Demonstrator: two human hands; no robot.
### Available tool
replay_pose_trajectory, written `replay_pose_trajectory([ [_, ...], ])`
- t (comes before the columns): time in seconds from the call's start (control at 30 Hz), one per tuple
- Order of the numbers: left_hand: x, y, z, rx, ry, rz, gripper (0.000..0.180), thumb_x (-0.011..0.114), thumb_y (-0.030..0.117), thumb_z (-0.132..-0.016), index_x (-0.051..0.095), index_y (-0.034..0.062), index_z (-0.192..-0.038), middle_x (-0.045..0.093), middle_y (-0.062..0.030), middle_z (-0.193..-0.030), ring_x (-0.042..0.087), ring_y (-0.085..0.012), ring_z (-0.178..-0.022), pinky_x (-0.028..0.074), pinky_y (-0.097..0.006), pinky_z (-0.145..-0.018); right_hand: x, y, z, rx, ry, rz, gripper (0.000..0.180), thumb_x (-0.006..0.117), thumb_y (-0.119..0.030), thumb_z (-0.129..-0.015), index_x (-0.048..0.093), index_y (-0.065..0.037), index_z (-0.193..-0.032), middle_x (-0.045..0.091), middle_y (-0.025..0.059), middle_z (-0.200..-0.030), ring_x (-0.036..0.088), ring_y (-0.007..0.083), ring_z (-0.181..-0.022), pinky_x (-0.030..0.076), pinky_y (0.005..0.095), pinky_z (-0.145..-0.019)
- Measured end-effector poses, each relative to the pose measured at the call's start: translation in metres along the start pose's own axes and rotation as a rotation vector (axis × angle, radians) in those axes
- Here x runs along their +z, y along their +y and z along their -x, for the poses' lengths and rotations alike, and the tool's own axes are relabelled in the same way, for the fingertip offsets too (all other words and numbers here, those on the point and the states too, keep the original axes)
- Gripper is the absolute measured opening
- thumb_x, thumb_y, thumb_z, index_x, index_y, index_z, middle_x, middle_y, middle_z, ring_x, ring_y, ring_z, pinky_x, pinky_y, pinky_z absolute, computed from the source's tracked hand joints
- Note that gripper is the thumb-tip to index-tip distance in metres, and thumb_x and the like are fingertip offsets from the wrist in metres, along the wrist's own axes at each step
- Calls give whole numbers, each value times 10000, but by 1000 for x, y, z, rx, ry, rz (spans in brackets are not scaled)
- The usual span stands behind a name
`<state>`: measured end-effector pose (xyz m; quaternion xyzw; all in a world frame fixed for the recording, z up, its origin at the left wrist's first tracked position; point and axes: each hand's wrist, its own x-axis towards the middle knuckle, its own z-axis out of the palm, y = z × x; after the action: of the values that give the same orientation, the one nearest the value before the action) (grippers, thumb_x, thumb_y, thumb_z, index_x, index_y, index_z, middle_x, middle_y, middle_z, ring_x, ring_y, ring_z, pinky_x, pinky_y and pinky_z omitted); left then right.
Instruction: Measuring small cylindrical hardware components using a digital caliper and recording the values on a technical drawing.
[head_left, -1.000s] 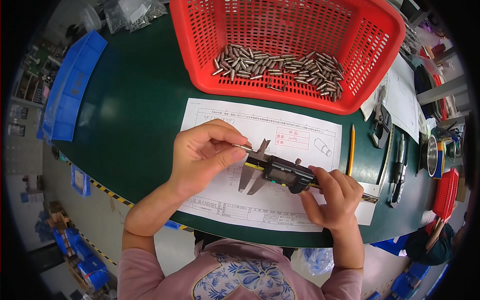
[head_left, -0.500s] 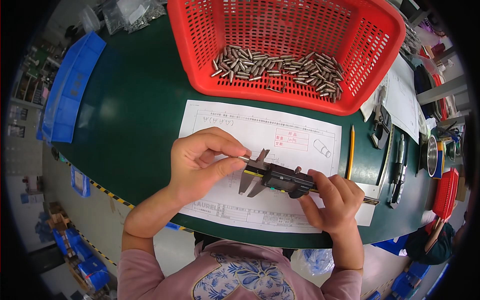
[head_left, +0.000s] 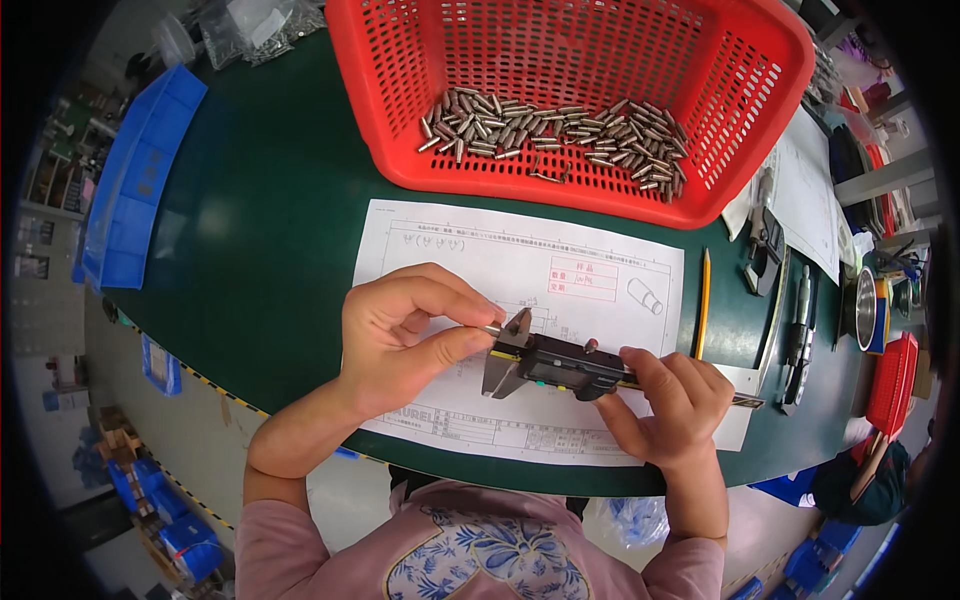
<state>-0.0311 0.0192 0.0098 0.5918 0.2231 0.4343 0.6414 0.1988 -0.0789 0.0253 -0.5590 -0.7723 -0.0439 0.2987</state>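
My left hand pinches a small metal pin between thumb and forefinger. The pin's free end meets the upper, small jaws of a black digital caliper; exactly how it sits against them is too small to tell. My right hand grips the caliper at its slide, thumb below and fingers above. Its long lower jaws point toward me with a narrow gap. Beneath both hands lies a printed drawing sheet with a red stamped box and a sketch of a stepped pin.
Beyond the sheet stands a red perforated basket holding many metal pins. To the right are a yellow pencil, a micrometer and another measuring tool. A blue tray sits at the left table edge. Another person is at far right.
The caliper's lower jaws have drawn closer together, and its upper jaw tips have come nearer each other. My left hand has shifted slightly toward me with the pin.
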Motion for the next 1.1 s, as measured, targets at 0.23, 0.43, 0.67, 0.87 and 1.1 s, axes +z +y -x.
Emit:
replay_pose_trajectory([
  [0.23,-1,-1,-1,4,-16,-19,192,631,-125,-711,597,-43,-882,594,-151,-889,613,-223,-856,510,-298,-755,-1,0,-1,15,-8,-1,324,724,-237,-610,610,-33,-834,483,-2,-533,463,138,-404,340,249,-367],
  [0.43,0,0,-1,17,-16,-22,182,624,-119,-721,593,-45,-885,592,-151,-891,614,-232,-868,511,-306,-768,-3,1,-2,6,-14,-5,326,721,-230,-615,611,-34,-851,501,-1,-552,472,137,-413,347,249,-372],
  [0.67,-1,-2,-2,8,-6,-2,182,618,-116,-729,587,-49,-895,588,-148,-898,612,-230,-871,505,-313,-779,0,3,1,7,0,-22,355,726,-238,-602,609,-35,-869,499,-2,-567,465,137,-414,342,252,-371],
  [0.87,3,0,-4,-3,11,57,179,593,-88,-766,579,-45,-940,572,-134,-935,595,-217,-896,489,-297,-789,-2,-1,-2,-14,-5,11,352,705,-197,-603,610,-22,-893,482,7,-557,449,143,-406,340,255,-370],
  [1.1,4,-1,-2,-93,109,64,185,576,9,-824,553,-30,-1004,580,-112,-946,584,-155,-875,478,-261,-774,-3,1,-2,37,39,-14,374,689,-162,-588,613,-7,-919,469,14,-542,445,151,-403,341,258,-367],
])
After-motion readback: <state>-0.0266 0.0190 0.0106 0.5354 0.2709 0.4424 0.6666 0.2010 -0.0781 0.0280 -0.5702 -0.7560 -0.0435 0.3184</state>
